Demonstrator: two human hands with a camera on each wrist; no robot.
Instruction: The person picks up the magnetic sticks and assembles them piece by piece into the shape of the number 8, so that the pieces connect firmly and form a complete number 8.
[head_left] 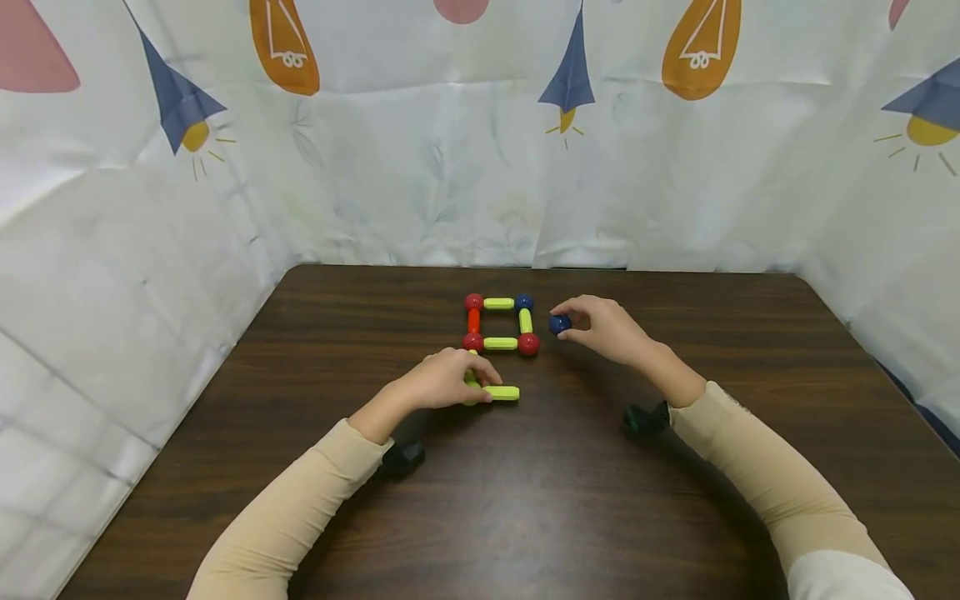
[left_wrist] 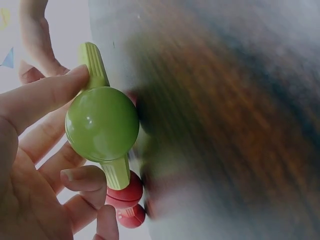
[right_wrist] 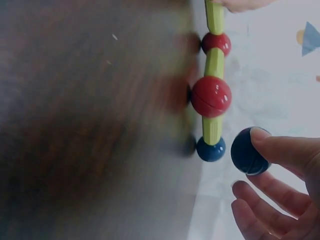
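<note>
My left hand [head_left: 444, 380] pinches a yellow-green rod [head_left: 505, 392] close to where it joins a green ball [left_wrist: 102, 125]. Another yellow-green rod [left_wrist: 116, 173] runs from that ball toward a red ball [head_left: 472, 342] at the near left corner of a four-sided figure. That figure has a red ball [head_left: 474, 302] at far left, a blue ball [head_left: 524, 302] at far right and a red ball [head_left: 528, 344] at near right. Between thumb and fingertips, my right hand [head_left: 603, 328] holds a loose blue ball [right_wrist: 249, 152], just right of the figure and apart from it.
The figure's left side is a red rod [head_left: 473, 321]; its other sides are yellow-green, such as the near rod [head_left: 500, 343]. Everything lies on a dark wooden table [head_left: 555, 500]. A patterned white curtain [head_left: 420, 183] hangs behind its far edge.
</note>
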